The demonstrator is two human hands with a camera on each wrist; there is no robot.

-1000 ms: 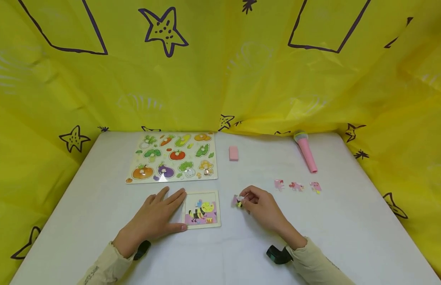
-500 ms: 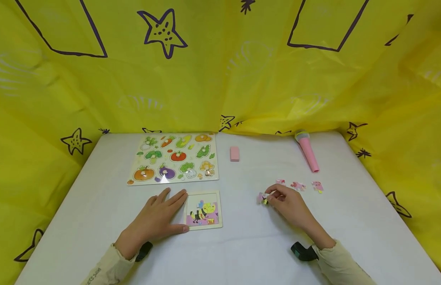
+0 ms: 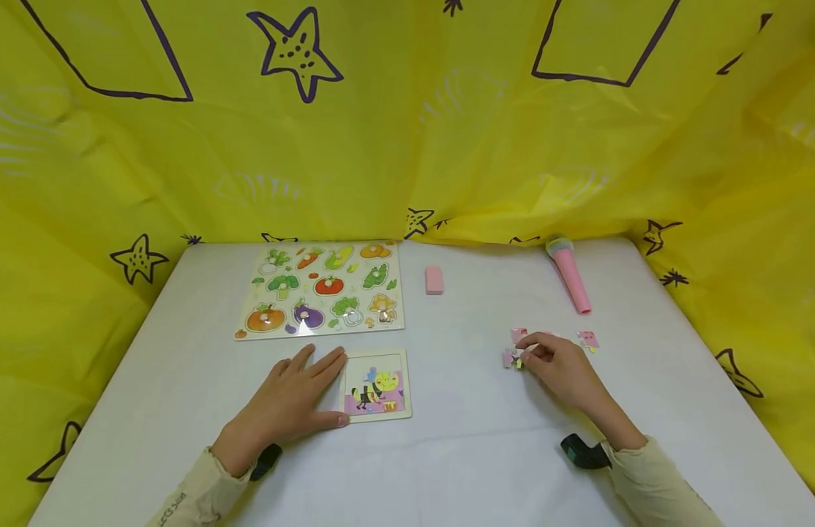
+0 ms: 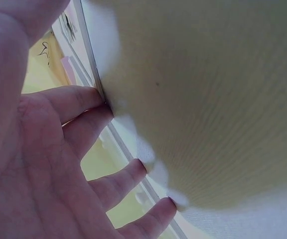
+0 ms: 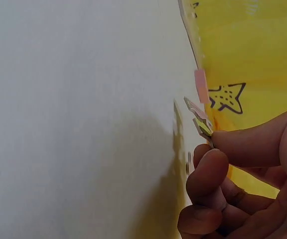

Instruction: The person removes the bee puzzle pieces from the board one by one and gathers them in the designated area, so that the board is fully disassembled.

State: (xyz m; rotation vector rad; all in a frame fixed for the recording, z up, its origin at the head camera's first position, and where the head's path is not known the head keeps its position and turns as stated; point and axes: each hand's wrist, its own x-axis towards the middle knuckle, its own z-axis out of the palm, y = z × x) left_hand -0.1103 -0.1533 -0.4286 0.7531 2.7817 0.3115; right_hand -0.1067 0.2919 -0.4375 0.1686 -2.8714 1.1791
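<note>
My left hand point(image 3: 282, 406) lies on the table with fingers spread, thumb and fingertips at the left edge of a small square puzzle frame point(image 3: 408, 388). A partly assembled bee picture point(image 3: 376, 395) fills the lower part of that frame, with bare white backing above. To the right, my right hand point(image 3: 567, 375) pinches a jigsaw piece point(image 3: 509, 359) between thumb and fingers. The right wrist view has this piece point(image 5: 198, 117) tilted, its shadow falling on the white cloth. Loose pink jigsaw pieces point(image 3: 588, 339) lie just beyond that hand, one mostly hidden by it.
A vegetable peg puzzle board point(image 3: 322, 298) lies behind the left hand. A pink block point(image 3: 434, 280) stands at the back middle, and a pink toy microphone point(image 3: 571, 278) lies at the back right. Yellow sheeting point(image 3: 381, 146) walls the table's back and sides.
My right hand has carried the pinched jigsaw piece rightward, from near the frame to beside the loose pieces. My left hand has stayed at the frame's edge.
</note>
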